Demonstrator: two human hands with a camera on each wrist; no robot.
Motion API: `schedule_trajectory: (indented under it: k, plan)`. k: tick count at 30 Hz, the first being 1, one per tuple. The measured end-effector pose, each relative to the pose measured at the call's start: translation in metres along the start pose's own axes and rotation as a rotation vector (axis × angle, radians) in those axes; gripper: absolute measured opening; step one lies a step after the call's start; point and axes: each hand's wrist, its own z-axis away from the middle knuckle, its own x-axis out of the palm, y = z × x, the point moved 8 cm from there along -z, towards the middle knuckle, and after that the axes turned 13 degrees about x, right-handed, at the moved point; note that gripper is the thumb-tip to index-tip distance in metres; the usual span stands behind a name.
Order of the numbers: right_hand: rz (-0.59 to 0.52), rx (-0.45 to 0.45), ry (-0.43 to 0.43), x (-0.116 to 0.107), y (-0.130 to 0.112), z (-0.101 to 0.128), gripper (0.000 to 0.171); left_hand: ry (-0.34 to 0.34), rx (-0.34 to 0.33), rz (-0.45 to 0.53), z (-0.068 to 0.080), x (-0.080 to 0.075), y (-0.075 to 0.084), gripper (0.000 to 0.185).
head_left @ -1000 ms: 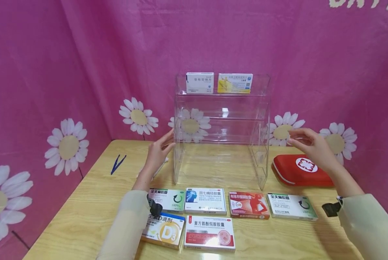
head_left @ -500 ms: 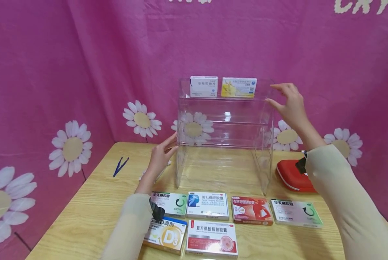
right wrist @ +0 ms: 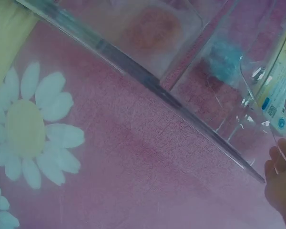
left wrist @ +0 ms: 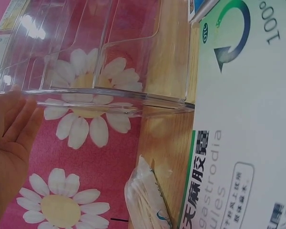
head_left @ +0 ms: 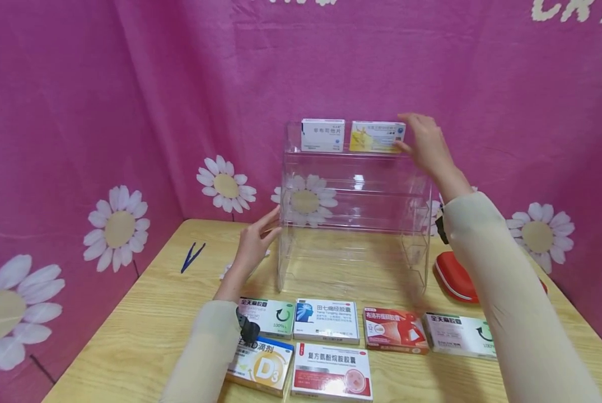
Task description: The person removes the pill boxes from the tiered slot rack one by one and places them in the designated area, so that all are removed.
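The right hand (head_left: 424, 146) touches the yellow box (head_left: 376, 136) with loose, empty grip, while the left hand (head_left: 257, 242) lies flat-fingered against the clear rack (head_left: 353, 184)

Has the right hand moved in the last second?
Yes. The right hand rose from beside the red case to the clear rack's top shelf, by the yellow box.

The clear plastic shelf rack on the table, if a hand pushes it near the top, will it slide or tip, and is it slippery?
The clear shelf rack looks tall over a narrow base, so a push near the top probably tips it. Its glossy walls seem slippery. It likely is rigid and light; only two small boxes sit up high. The left hand at its side may steady it.
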Motion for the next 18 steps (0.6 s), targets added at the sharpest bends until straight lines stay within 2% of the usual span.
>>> schedule_trajectory:
  k: [3,5,11,18]
  plan:
    - [0.044,0.027,-0.037,0.0048,0.0006,-0.0031,0.052,-0.002,-0.004,-0.002,0.0006,0.0012,-0.0012,0.051]
    - [0.04,0.033,-0.026,0.0047,0.0009,-0.0046,0.046,-0.002,0.001,-0.001,0.0006,0.0012,-0.0008,0.051]
    - [-0.037,0.009,0.059,-0.0001,-0.0031,-0.005,0.031,0.005,0.018,0.0,-0.0006,-0.0009,0.0021,0.051]
    - [-0.042,-0.046,0.167,0.0022,-0.0087,-0.0014,0.023,-0.006,-0.002,-0.003,0.0002,-0.0007,-0.0004,0.051]
